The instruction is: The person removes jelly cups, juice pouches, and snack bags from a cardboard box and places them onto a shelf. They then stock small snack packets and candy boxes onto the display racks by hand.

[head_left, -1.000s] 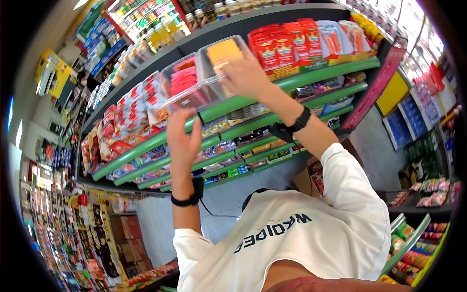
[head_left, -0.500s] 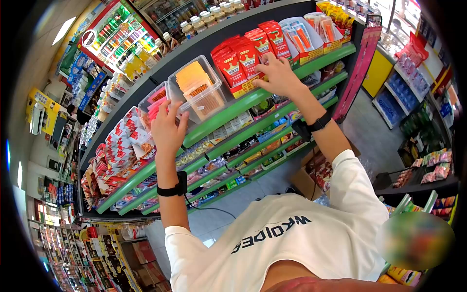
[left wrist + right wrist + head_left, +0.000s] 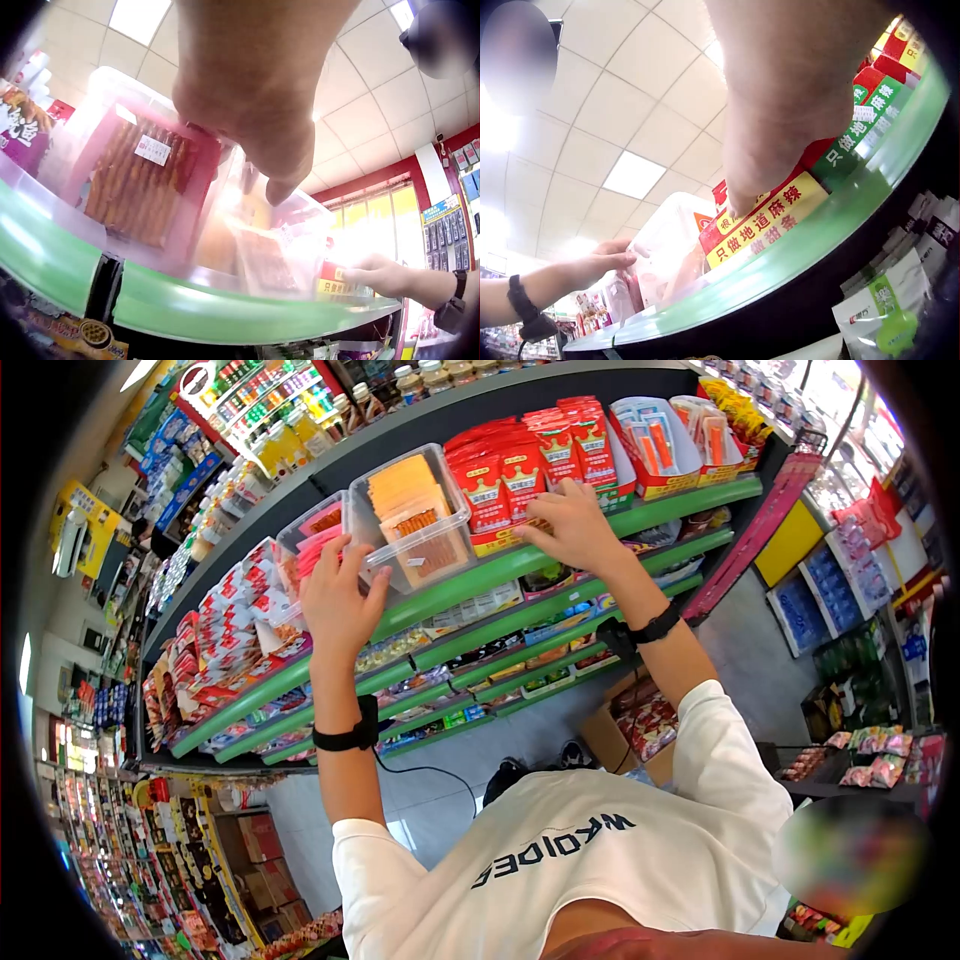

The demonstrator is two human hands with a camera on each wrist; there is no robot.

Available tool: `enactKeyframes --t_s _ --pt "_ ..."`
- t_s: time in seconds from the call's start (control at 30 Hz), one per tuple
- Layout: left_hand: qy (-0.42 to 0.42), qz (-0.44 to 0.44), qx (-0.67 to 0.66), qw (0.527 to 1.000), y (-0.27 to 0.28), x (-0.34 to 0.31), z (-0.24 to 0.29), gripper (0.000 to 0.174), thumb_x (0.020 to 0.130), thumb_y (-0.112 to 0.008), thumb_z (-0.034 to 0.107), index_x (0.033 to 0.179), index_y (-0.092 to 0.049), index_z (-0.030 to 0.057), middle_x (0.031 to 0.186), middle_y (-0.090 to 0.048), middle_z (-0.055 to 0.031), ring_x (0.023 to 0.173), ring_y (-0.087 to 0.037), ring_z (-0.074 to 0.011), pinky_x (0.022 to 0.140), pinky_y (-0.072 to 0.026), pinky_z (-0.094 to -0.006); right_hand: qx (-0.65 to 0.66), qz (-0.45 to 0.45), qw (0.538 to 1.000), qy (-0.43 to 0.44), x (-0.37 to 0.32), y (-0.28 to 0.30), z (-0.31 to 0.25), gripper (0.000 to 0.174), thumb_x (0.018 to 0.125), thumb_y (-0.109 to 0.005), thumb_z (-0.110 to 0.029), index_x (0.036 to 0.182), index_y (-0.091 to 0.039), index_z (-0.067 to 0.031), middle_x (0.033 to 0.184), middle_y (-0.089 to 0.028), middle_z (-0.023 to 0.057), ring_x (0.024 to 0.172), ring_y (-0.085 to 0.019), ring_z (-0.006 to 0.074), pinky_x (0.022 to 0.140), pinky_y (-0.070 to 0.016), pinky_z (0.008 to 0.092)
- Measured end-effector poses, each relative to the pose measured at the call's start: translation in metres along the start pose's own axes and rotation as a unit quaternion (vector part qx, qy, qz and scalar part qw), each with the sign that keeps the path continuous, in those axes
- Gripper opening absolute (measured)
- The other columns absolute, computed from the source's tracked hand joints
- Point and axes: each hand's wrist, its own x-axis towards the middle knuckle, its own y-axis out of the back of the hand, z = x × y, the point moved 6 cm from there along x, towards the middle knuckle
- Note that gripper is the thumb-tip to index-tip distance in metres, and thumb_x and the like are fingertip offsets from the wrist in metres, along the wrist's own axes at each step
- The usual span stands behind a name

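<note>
My left hand (image 3: 343,600) rests against the front of two clear plastic bins, its fingers extended. Its fingertips are at the bin of pink packs (image 3: 318,540); the thumb lies along the corner of the bin of yellow packs (image 3: 412,510). Seen from the left wrist, brown snack strips (image 3: 135,187) show through the pink-pack bin's wall. My right hand (image 3: 578,530) reaches over the display box of red snack bags (image 3: 500,475), fingers loosely bent among the bags. In the right wrist view a fingertip touches the upper edge of the box's yellow front (image 3: 769,217).
Red-and-white snack packs (image 3: 235,595) fill the left end of the top shelf. More display boxes (image 3: 655,450) stand to the right. A green rail (image 3: 500,567) edges the shelf, with stocked tiers below. An open carton (image 3: 640,725) sits on the floor; a cable hangs from the left wrist.
My right hand has left the yellow-pack bin and moved right to the red bags' box. My left hand has come to the bins' front. The view has shifted.
</note>
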Motion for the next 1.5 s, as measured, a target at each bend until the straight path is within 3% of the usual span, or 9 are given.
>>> enactKeyframes --t_s 0.3,0.47,0.7,0.9,0.97,1.07,1.23,1.33,1.5 --pt "-0.006 0.007 -0.018 1.0 -0.004 -0.004 -0.005 0.035 0.082 -0.069 0.031 0.113 -0.064 0.0147 0.127 -0.059 -0.008 0.105 -0.062 -0.028 0.08 -0.0423 -0.0433 -0.065 0.059 0.996 0.002 -0.019 0.018 -0.017 0.033 0.081 -0.073 -0.018 0.112 -0.062 -0.0111 0.112 -0.056 0.0078 0.113 -0.054 0.0262 0.1 -0.035 0.0449" --pt "-0.029 0.037 -0.036 0.998 -0.003 -0.006 -0.004 0.034 0.083 -0.068 0.03 0.113 -0.064 0.0147 0.126 -0.06 -0.0094 0.105 -0.062 -0.0285 0.079 -0.0418 -0.0431 -0.019 0.114 0.99 -0.075 -0.052 0.057 0.008 0.028 0.082 -0.069 -0.014 0.109 -0.062 -0.0086 0.114 -0.056 0.0114 0.115 -0.054 0.0304 0.102 -0.0378 0.0461" --pt "0.019 0.017 -0.035 0.999 -0.005 -0.005 -0.004 0.034 0.082 -0.068 0.029 0.113 -0.065 0.015 0.126 -0.061 -0.0091 0.105 -0.062 -0.0294 0.082 -0.044 -0.0449 -0.071 0.091 0.978 -0.174 -0.086 0.12 0.109 0.029 0.085 -0.066 -0.021 0.109 -0.063 -0.0041 0.109 -0.061 0.0178 0.109 -0.058 0.0356 0.097 -0.0462 0.041" --pt "0.023 0.023 -0.019 0.999 -0.007 -0.005 -0.005 0.034 0.08 -0.07 0.029 0.111 -0.066 0.015 0.125 -0.061 -0.0083 0.108 -0.062 -0.029 0.085 -0.0439 -0.0438 -0.013 0.122 0.927 -0.355 -0.055 0.145 0.231 0.053 0.081 -0.067 -0.038 0.112 -0.062 0.005 0.115 -0.065 0.0256 0.108 -0.064 0.0371 0.095 -0.0485 0.0433" --pt "0.033 0.015 -0.01 0.999 -0.005 -0.004 -0.002 0.034 0.08 -0.07 0.028 0.111 -0.067 0.0147 0.126 -0.061 -0.0092 0.11 -0.061 -0.0298 0.087 -0.044 -0.0438 -0.133 -0.041 0.91 -0.391 -0.043 0.128 0.253 0.051 0.082 -0.063 -0.032 0.119 -0.059 0.0038 0.109 -0.067 0.0268 0.103 -0.065 0.0397 0.092 -0.0498 0.0449" --pt "0.039 0.006 -0.003 0.999 -0.006 -0.003 -0.004 0.035 0.079 -0.071 0.027 0.111 -0.067 0.0145 0.127 -0.061 -0.009 0.111 -0.061 -0.0301 0.088 -0.044 -0.0437 -0.16 -0.171 0.898 -0.372 -0.036 0.108 0.264 0.049 0.082 -0.057 -0.026 0.12 -0.059 0.0037 0.114 -0.066 0.0275 0.107 -0.063 0.0407 0.094 -0.0487 0.0461" --pt "0.017 0.012 0.04 0.999 -0.004 0.003 0.004 0.034 0.078 -0.072 0.026 0.109 -0.067 0.0137 0.126 -0.06 -0.0089 0.111 -0.06 -0.0308 0.089 -0.0437 -0.0437 -0.077 -0.047 0.953 -0.288 -0.045 0.087 0.274 0.03 0.082 -0.05 -0.014 0.102 -0.063 0.0043 0.106 -0.066 0.0297 0.104 -0.063 0.044 0.092 -0.0486 0.0507" --pt "0.013 0.007 0.02 1.0 -0.005 0.001 0.006 0.032 0.078 -0.072 0.025 0.107 -0.067 0.0117 0.123 -0.061 -0.0107 0.11 -0.06 -0.033 0.089 -0.0446 -0.0443 -0.059 -0.084 0.948 -0.302 -0.044 0.101 0.251 0.031 0.083 -0.049 -0.013 0.104 -0.061 0.0053 0.104 -0.066 0.0307 0.103 -0.063 0.0445 0.093 -0.048 0.0509" --pt "0.008 0.001 -0.009 1.0 -0.007 0.003 0.005 0.029 0.078 -0.073 0.021 0.103 -0.067 0.0083 0.118 -0.062 -0.014 0.106 -0.06 -0.0361 0.087 -0.0475 -0.044 -0.079 -0.061 0.978 -0.184 -0.047 0.125 0.237 0.03 0.09 -0.055 -0.03 0.097 -0.062 -0.0018 0.094 -0.069 0.0219 0.091 -0.066 0.0383 0.082 -0.0507 0.0495"
